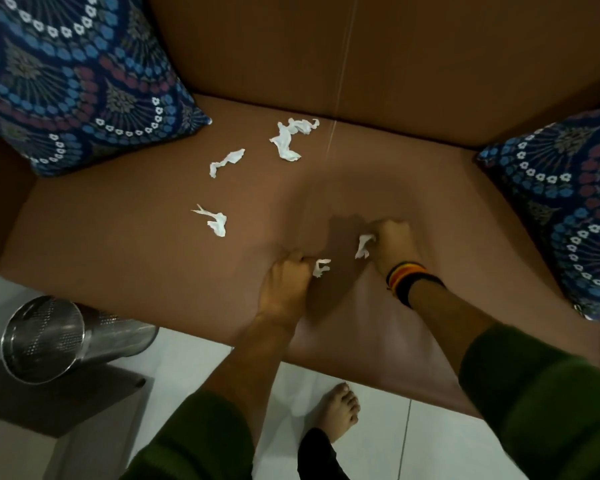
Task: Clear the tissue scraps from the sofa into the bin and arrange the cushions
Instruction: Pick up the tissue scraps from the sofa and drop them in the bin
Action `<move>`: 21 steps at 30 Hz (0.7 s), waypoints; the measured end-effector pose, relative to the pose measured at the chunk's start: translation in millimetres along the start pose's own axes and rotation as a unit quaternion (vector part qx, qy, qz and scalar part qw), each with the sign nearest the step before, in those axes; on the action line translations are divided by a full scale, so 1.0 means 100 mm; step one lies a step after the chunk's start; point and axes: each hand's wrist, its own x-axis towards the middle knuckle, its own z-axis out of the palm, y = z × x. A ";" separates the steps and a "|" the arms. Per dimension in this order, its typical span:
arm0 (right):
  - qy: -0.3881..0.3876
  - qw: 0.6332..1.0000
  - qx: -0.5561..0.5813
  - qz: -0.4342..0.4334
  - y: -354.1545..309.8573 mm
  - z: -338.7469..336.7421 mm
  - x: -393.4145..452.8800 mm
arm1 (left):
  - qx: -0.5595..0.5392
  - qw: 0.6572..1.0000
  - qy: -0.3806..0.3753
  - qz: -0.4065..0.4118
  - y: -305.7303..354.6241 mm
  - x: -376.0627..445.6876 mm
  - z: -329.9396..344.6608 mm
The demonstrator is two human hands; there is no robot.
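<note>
- Tissue scraps lie on the sofa (125, 258) seat, five in view; two of them are already in the hands, three lie loose.
- The left hand (284, 282) is clenched on a small scrap (321, 267), which pokes out beside the thumb; the fist rests low on the seat, near the sofa's front edge.
- The right hand (392, 242) is closed round another scrap (363, 244), pinched at the fingertips, just further in from the sofa's front edge than the left. A banded wristband (407, 277) sits on that wrist.
- Loose ones: a twisted scrap (217, 221) mid-seat to the left of the hands, a long strip (226, 162) further towards the sofa's back, and the largest crumple (290, 138) close to the backrest.
- The step in hand, as I judge it, is gathering: both hands have picked up and nothing has gone to the bin yet.
- The bin (45, 337), a perforated metal cylinder, stands tilted on a low block off the sofa's front left corner, its mouth open and seemingly empty.
- Next move, by my reading: either carry both scraps left to the bin, or first sweep up the three loose ones. The fists are small and already full, so more scraps risk slipping out.
- Two cushions, one (70, 74) propped at the sofa's left end and one (568, 209) at its right end, both leaning; arranging them looks yet to be done.
</note>
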 end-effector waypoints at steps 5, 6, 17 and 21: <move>0.020 0.996 0.045 -0.071 -0.44 0.37 -0.64 | -0.043 0.996 0.050 -0.064 -0.43 -0.42 -0.51; 0.009 0.996 0.054 -0.074 -0.62 0.45 -0.72 | -0.052 0.994 0.051 -0.079 -0.57 -0.56 -0.63; -0.113 0.975 0.102 -0.164 -2.88 2.02 -1.39 | -0.174 0.909 0.122 -0.358 -2.87 -2.13 -0.95; -0.139 0.972 0.098 -0.160 -3.51 2.75 -1.44 | -0.222 0.859 0.139 -0.440 -3.75 -2.40 -0.83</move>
